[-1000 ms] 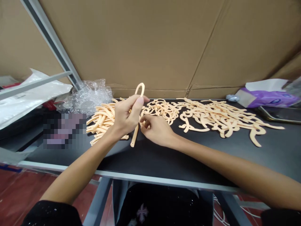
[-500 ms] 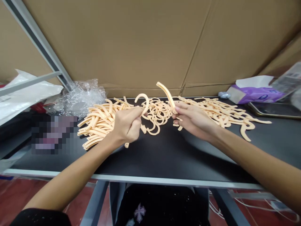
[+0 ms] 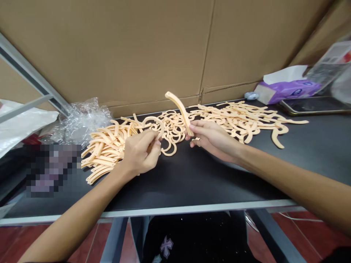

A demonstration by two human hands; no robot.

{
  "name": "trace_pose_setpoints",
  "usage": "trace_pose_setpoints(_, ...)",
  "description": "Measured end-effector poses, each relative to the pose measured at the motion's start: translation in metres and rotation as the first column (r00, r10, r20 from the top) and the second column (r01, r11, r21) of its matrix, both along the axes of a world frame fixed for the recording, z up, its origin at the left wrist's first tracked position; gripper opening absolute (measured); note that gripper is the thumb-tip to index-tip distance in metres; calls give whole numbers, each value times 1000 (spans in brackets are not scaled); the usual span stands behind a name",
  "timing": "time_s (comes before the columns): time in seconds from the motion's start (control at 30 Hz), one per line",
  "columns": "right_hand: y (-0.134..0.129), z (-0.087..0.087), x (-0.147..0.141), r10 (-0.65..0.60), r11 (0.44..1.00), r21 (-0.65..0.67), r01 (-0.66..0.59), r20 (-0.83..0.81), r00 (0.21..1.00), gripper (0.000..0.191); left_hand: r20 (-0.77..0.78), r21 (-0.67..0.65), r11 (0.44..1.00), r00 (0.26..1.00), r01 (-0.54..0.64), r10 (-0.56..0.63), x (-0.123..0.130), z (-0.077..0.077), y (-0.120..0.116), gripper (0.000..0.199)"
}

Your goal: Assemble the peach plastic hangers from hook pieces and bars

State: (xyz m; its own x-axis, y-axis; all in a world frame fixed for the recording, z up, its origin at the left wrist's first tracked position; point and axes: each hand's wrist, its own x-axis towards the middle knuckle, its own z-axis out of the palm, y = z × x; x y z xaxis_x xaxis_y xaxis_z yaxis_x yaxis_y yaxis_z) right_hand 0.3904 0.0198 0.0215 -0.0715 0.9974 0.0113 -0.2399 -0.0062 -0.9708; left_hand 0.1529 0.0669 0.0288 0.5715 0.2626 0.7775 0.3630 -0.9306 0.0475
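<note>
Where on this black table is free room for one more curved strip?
Bare black tabletop lies in front of the left hand and right hand, and right of the peach curved strips. Crowded: the strip piles behind both hands.

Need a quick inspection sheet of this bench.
Surface: black tabletop, metal front edge.
Job's things: peach curved strips in loose heaps; ring-shaped strips mid-table.
Clutter: bubble wrap, purple tissue pack, white plastic bag.
Hands: left hand pinches a hooked strip; right hand pinches a long curved strip.
Cables: thin white cable on the floor, right.
Surroundings: cardboard sheet behind, red floor.
</note>
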Motion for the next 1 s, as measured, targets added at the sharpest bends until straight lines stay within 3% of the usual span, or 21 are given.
trace_pose_setpoints(0.1, -1, -2, 0, -34, 999, -3, 35, 88, 996, 7, 38, -39, 997, 997, -72, 73, -2, 2, 4, 12)
trace_pose_setpoints(0.2, -1, -1, 1, -120, 993, 34, 117, 107, 987, 31, 67, -175, 977, 988, -123, 137, -3, 3, 11, 19)
trace_pose_setpoints(0.37, 0, 4, 4, -136, 988, 81, 130, 75, 988, 17, 93, -348, 933, 987, -92, 132, -2, 0, 19, 30)
trace_pose_setpoints(0.5, -2, 7, 5, -135, 986, 100, 132, 27, 990, 19, 143, -425, 905, 985, -29, 99, 0, -3, 18, 22)
trace_pose_setpoints(0.73, -7, 12, 6, -173, 961, 233, 152, 74, 982, 42, 139, -377, 926, 989, 4, 52, 2, -4, 13, 15)
trace_pose_setpoints(0.87, -8, 13, 9, -314, 889, 399, 225, 171, 934, 22, 135, -385, 923, 990, 9, 47, 2, -8, 12, 16)
trace_pose_setpoints(1.0, -11, 19, 10, -435, 809, 527, 259, 241, 868, 25, 138, -341, 940, 990, 23, 26, 4, -7, 8, 15)
